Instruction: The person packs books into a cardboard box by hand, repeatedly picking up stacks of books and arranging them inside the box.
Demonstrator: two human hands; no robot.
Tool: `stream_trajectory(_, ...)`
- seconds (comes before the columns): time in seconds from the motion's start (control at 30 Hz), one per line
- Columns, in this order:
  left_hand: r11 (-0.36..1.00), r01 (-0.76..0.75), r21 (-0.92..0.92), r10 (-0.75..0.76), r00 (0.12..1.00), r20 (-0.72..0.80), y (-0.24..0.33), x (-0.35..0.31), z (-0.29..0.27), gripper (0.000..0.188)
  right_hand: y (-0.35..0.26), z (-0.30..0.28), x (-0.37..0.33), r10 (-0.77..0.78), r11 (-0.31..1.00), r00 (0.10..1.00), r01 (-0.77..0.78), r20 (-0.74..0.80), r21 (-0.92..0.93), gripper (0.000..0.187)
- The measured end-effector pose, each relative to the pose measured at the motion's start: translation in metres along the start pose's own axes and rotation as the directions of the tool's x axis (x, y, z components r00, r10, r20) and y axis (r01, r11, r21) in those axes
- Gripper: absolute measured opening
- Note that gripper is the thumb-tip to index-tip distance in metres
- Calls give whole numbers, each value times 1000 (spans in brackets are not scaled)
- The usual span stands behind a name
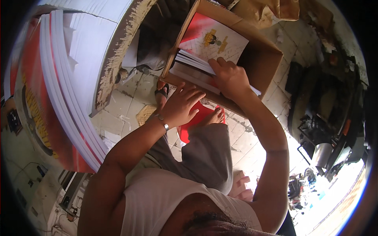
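A brown cardboard box (pixel 271 55) stands on the floor ahead of me, with booklets inside it. One booklet (pixel 220 35) shows a red and white printed cover; beside it, white page edges of a stack of booklets (pixel 193 62) face up. My right hand (pixel 232 78) reaches into the box, its fingers curled on the end of that stack; its fingertips are partly hidden. My left hand (pixel 182 104) is open just outside the near side of the box, fingers spread and holding nothing.
A pile of large red-covered books or booklets (pixel 63 86) rises on a worn-edged table (pixel 122 47) at left. Under my foot lies a red sheet (pixel 197 118). Brown paper (pixel 267 11) sits behind the box. Dark equipment with a metal cylinder (pixel 322 154) stands at right on the tiled floor.
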State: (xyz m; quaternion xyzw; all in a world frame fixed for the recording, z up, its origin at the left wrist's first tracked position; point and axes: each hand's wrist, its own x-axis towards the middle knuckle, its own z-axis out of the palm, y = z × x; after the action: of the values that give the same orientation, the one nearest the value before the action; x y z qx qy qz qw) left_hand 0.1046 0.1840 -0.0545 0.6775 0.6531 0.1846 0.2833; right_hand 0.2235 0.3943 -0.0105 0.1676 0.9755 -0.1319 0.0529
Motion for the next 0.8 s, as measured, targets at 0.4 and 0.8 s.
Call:
stream_trajectory(0.4, 998, 25, -49, -25, 1000, -10, 2, -2, 3, 61, 1, 50, -10, 8, 999, 1000, -7, 25, -53, 38)
stream_trajectory(0.8, 997, 28, -75, -29, 999, -16, -3, 2, 2, 61, 10, 148, 22, 103, 994, 961, -108, 256, 6, 41)
